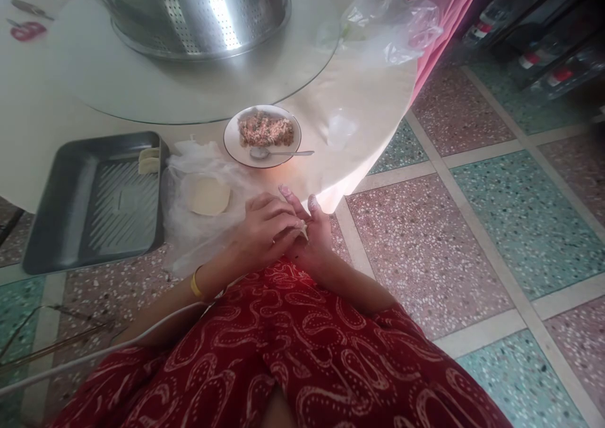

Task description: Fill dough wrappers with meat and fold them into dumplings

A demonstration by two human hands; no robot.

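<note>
My left hand (265, 229) and my right hand (316, 242) are pressed together just off the table's near edge, both closed around a small pale dumpling (303, 229) that shows only as a sliver between the fingers. To their left, a stack of round wrappers (209, 195) lies on thin clear plastic (189, 226). A white plate of minced filling (263, 130) with a metal spoon (278, 154) sits just beyond my hands. A grey metal tray (94, 201) on the left holds two folded dumplings (149, 161) at its far corner.
A big perforated steel basin (193, 9) stands on a glass turntable (189, 81) at the back of the table. A crumpled clear bag (387, 24) lies at the far right edge. Terrazzo floor (496, 226) spreads to the right; my red patterned clothing (307, 358) fills the foreground.
</note>
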